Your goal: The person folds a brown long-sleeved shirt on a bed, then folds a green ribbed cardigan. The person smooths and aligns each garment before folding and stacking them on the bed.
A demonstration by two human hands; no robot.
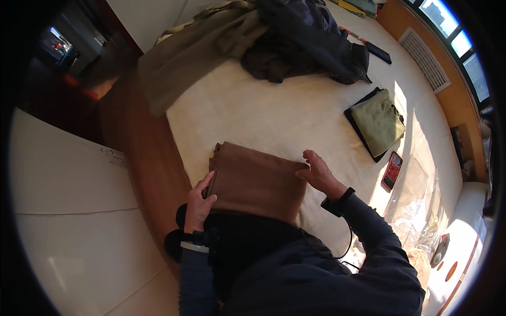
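Dark clothing (316, 274) meets brown cloth (258, 181) over a cream bed (237, 110) near windows (461, 44).

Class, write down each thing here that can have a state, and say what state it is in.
Brown cloth: folded.
Left hand: at the brown cloth's left edge.
Right hand: open, at its far right corner.
Green cloth: folded.
Phone: lying flat.
Dark garments: heaped, unfolded.
Olive garment: draped, unfolded.
Clear plastic: crumpled.

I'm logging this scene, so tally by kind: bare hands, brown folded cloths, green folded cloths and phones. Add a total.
Hands: 2 (left hand, right hand)
Brown folded cloth: 1
Green folded cloth: 1
Phone: 1
Total: 5
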